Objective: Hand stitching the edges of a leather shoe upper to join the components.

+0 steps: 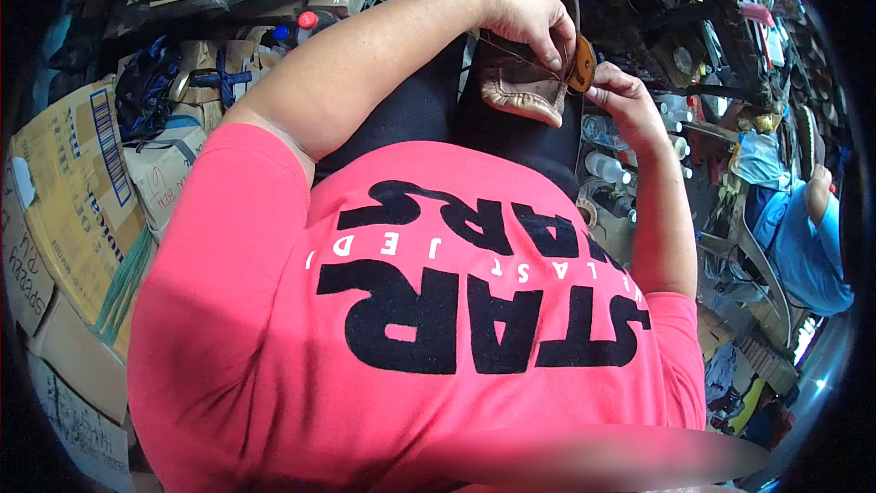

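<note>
Both hands work close together at the shoe. Left hand (pixel 532 20) reaches over it, fingers curled, thumb bent down beside the thread (pixel 522 59); can't make out whether it pinches thread or a needle. Right hand (pixel 628 100) has thumb and fingertips closed on the edge of a tan piece (pixel 582 64) with dark marks; the piece sits against the shoe's right side, exact join hidden.

Shoe (pixel 522 87) is brown, worn, lying on the right thigh of the dark trousers (pixel 401 96), below the left hand. Thread runs across it toward the fingertips.

Step in hand, judging by this: hand-stitching the shoe, likely partway through a stitch. Next move probably calls for the right hand keeping the tan piece steady while the left draws the thread snug. Slack or a tangle looks like the main risk.

Further out: pink shirt (pixel 228 310) on the worker; plastic bottles (pixel 604 166) just beyond the right thigh; cardboard boxes (pixel 68 183) off left, green string (pixel 123 283) beside them. Far right, another person in blue (pixel 803 256), well apart from the work.
</note>
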{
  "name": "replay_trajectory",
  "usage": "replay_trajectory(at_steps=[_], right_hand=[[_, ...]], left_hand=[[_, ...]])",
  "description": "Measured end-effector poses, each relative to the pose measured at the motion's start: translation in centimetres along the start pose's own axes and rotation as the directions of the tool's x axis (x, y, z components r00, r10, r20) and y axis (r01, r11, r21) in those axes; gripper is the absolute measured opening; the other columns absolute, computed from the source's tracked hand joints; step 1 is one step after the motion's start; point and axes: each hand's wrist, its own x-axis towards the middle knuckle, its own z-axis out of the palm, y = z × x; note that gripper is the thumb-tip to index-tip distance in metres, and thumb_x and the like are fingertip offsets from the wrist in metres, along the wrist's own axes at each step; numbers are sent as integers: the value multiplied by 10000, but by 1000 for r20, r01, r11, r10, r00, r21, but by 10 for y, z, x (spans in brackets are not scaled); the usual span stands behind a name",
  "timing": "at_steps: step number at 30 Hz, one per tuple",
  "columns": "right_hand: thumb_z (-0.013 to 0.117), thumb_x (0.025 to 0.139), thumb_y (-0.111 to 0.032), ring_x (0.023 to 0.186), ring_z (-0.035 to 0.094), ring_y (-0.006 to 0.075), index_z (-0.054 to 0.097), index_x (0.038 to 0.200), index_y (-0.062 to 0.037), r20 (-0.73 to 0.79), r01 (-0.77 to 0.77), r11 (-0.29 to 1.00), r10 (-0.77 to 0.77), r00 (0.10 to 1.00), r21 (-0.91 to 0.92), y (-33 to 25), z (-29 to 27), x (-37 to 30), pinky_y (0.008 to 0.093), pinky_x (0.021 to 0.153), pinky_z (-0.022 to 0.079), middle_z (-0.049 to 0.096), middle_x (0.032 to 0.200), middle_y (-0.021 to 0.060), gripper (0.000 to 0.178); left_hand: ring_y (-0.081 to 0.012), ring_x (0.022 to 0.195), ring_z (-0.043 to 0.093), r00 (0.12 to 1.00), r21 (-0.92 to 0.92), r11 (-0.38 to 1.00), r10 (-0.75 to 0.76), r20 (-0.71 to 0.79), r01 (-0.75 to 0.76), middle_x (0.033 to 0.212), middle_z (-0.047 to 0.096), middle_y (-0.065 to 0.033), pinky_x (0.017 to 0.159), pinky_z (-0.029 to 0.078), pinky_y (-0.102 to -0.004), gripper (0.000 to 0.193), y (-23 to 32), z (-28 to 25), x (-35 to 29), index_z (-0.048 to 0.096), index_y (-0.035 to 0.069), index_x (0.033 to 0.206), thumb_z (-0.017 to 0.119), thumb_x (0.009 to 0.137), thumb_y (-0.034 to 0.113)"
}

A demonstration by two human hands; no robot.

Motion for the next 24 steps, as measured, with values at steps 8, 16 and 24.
replay_trajectory(at_steps=[8,16,24], right_hand=[[668,810,-65,856,557,93,672,937,-22,-68,-90,984,101,993,151,0,18,1,235,822,416,608,878,3,134],[711,747,-48,742,585,135,700,909,-83,-221,45,830,-200,955,-555,-36,54,6,256,665,461,607,833,45,166],[636,799,-7,714,569,156,703,995,-120,-131,113,793,-236,963,-599,-42,43,-2,275,636,465,548,784,48,237]], left_hand=[[-96,759,606,996,66,997,48,-69,-43,831,691,-27,759,478,-255,185,-5,4,-4,692,40,929,684,751,93],[-204,783,626,986,339,934,-60,-154,110,844,667,-104,752,485,-316,236,10,6,-26,669,42,929,697,704,107],[-240,849,621,677,550,833,371,-636,60,865,644,-135,756,480,-326,211,-5,31,-97,614,-2,1006,610,810,78]])
